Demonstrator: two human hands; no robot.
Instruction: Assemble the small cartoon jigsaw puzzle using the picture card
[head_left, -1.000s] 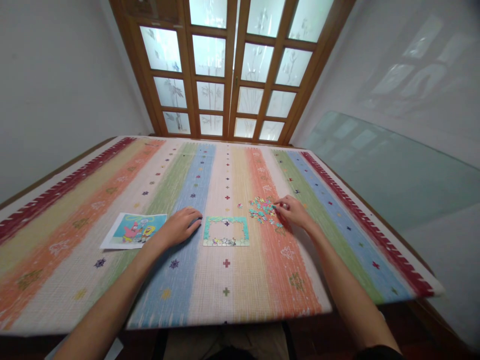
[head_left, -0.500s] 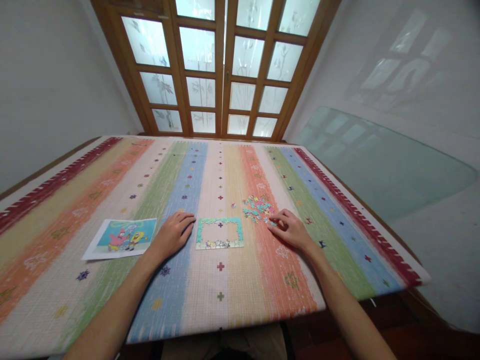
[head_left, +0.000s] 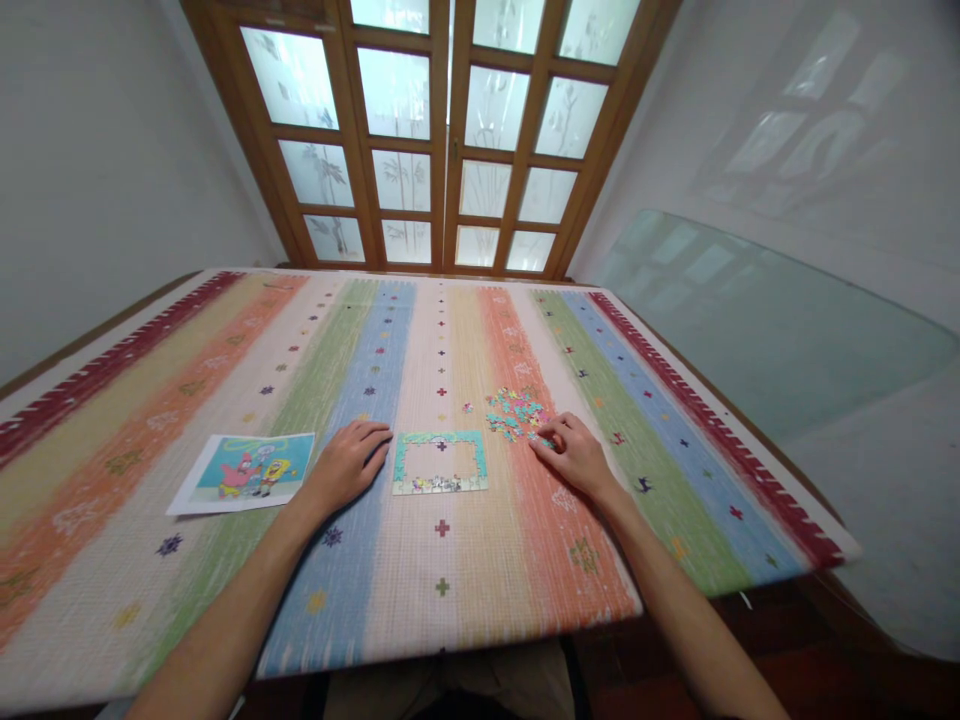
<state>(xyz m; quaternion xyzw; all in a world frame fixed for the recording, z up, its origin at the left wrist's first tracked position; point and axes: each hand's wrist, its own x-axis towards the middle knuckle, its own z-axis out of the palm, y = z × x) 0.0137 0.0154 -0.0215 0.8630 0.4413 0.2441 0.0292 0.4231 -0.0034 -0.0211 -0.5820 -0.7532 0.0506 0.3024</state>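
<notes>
A half-built jigsaw frame (head_left: 440, 463), teal-edged with an empty middle, lies on the striped table mat (head_left: 450, 340). My left hand (head_left: 346, 466) rests flat and open on the mat, fingertips just left of the frame. My right hand (head_left: 571, 455) is curled, its fingers pinched at the near edge of a heap of loose puzzle pieces (head_left: 515, 411) to the frame's right. Whether a piece sits in the pinch is too small to tell.
A cartoon reference picture (head_left: 244, 471) lies to the left of my left hand. One stray piece (head_left: 467, 407) lies between frame and heap. Wooden glazed doors (head_left: 442, 130) stand behind the table. A glass sheet (head_left: 757, 320) leans at the right wall.
My right hand has drawn back from the far side of the heap to its near edge, closer to the frame. The left hand has stayed beside the frame. The camera has shifted slightly.
</notes>
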